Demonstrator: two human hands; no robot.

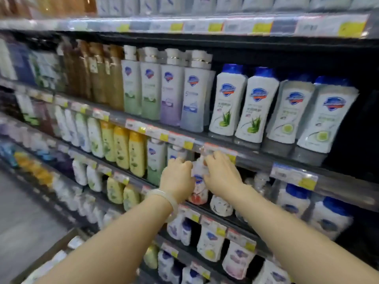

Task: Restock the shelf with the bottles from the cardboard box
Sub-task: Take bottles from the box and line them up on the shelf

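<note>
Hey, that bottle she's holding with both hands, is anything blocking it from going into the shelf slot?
Nothing visible blocks it. The left hand and right hand grip the white bottle with the red base at the shelf's front edge, in a gap beside the white-and-green bottle. The space behind it is dark, so its depth is unclear.
</note>
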